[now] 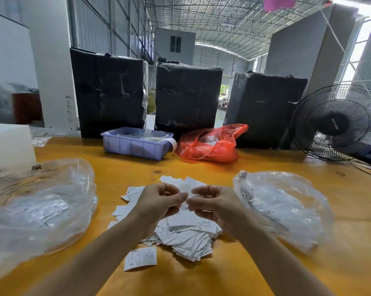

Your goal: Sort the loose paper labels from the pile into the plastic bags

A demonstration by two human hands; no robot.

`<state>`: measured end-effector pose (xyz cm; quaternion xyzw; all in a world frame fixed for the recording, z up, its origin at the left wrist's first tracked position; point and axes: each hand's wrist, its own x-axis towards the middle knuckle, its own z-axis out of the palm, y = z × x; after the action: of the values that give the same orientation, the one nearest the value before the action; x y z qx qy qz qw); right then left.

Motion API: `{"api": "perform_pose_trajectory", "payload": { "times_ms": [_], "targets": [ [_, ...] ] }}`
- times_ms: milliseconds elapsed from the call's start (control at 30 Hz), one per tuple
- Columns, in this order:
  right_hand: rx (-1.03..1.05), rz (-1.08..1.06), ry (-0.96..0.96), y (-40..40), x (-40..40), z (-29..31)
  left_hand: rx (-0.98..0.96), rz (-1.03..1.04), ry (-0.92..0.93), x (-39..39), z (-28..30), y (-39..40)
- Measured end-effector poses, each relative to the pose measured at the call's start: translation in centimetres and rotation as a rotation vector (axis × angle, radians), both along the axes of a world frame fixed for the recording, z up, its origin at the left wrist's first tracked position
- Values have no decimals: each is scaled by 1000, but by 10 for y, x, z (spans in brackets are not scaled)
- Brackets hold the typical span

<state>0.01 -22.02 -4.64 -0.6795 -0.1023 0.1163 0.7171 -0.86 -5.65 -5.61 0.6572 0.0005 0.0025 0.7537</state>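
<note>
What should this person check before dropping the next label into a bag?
1. Label held: cannot tell; left hand and right hand meet fingertip to fingertip above the pile of labels, blurred there.
2. Only one label picked: cannot tell.
3. Left plastic bag within reach: ok, beside the pile.
4. Right plastic bag within reach: ok.
5. Bag mouths open: cannot tell.
6. Stray label lies apart from the pile: not ok.

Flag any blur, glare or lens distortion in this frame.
Head view: the clear plastic bag on the left is smeared by blur; daylight blows out the window at upper right; wide-angle bending curves the yellow wooden table; the pile of white paper labels stays legible.
</note>
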Motion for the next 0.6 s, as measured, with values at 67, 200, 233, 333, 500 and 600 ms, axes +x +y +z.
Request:
{"api": "perform_pose_trajectory", "payload": {
  "times_ms": [67,200,233,333,500,600],
  "targets": [
    [-17,-23,-44,0,1,-2,96,8,-22,0,-2,0],
    [-359,-41,-269,-3,1,-2,724,-109,-403,2,-3,11],
    [-440,-24,-323,-2,0,-2,795,-164,-451,2,-2,13],
    [-565,9,-477,2,-3,-2,823,-200,-450,4,-3,14],
    [-484,-153,-637,3,2,-5,662,5,-366,5,-2,17],
    [-751,-207,-711,-2,13,-19,571,97,-288,9,0,25]
  ]
}}
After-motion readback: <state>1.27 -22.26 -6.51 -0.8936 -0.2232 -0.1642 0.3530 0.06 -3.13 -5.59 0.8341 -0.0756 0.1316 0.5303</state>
